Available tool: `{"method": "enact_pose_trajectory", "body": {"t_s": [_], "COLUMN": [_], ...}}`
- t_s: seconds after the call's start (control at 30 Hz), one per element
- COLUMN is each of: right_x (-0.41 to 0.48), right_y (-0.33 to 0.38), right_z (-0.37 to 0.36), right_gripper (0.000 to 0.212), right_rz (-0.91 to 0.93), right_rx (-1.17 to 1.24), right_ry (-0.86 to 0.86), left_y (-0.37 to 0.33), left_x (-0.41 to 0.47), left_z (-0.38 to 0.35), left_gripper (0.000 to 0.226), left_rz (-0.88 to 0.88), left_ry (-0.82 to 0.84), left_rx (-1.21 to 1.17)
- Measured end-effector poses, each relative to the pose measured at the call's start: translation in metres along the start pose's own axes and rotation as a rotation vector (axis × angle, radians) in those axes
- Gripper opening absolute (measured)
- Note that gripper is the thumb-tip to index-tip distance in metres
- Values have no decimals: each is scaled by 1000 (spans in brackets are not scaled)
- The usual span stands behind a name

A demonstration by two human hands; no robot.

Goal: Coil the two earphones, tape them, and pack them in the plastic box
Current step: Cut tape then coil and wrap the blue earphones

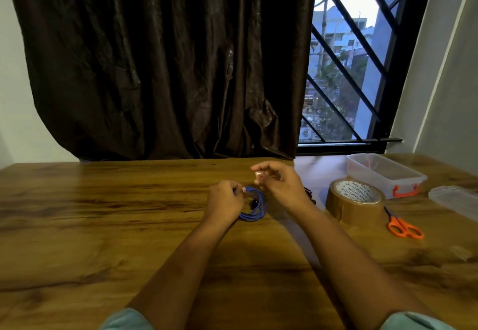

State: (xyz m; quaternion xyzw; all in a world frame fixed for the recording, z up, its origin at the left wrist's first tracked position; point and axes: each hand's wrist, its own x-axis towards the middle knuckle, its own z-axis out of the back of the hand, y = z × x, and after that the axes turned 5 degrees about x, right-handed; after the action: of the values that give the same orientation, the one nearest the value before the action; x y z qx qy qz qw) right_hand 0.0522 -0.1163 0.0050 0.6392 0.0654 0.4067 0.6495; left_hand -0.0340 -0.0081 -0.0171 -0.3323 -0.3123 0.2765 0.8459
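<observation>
A coiled blue earphone (254, 207) lies at the middle of the wooden table (103, 226). My left hand (225, 199) pinches the coil at its upper left edge. Just above and right of the coil, my right hand (278, 182) pinches a small piece of clear tape (258, 175) between thumb and fingers. A dark second earphone (309, 194) peeks out behind my right wrist, mostly hidden. A roll of brown tape (354, 204) stands to the right. Behind it is the open clear plastic box (382, 174) with an orange latch.
Orange-handled scissors (403, 226) lie right of the tape roll. The box's clear lid (455, 200) rests at the far right edge. A dark curtain and a barred window stand behind the table's far edge.
</observation>
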Motion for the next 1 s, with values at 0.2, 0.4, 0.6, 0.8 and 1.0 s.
{"method": "enact_pose_trajectory", "body": {"t_s": [0.2,0.4,0.6,0.8,1.0], "right_x": [-3,-7,-6,-5,-3], "right_y": [-11,-10,-15,-18,-21], "right_z": [-16,-19,-16,-12,-13], "right_gripper": [33,33,33,35,39], "right_rz": [-40,12,29,48,79], "right_rx": [-90,-76,-103,-49,-51], "right_ry": [-47,-58,-50,-43,-54], "left_y": [1,1,-1,1,1], "left_x": [1,2,1,3,1], "left_z": [-2,-8,-5,-4,-4], "left_gripper": [17,28,25,26,26], "left_rz": [72,204,184,128,64], "left_ry": [-15,110,200,250,200], "left_rx": [-21,-374,-503,-521,-500]}}
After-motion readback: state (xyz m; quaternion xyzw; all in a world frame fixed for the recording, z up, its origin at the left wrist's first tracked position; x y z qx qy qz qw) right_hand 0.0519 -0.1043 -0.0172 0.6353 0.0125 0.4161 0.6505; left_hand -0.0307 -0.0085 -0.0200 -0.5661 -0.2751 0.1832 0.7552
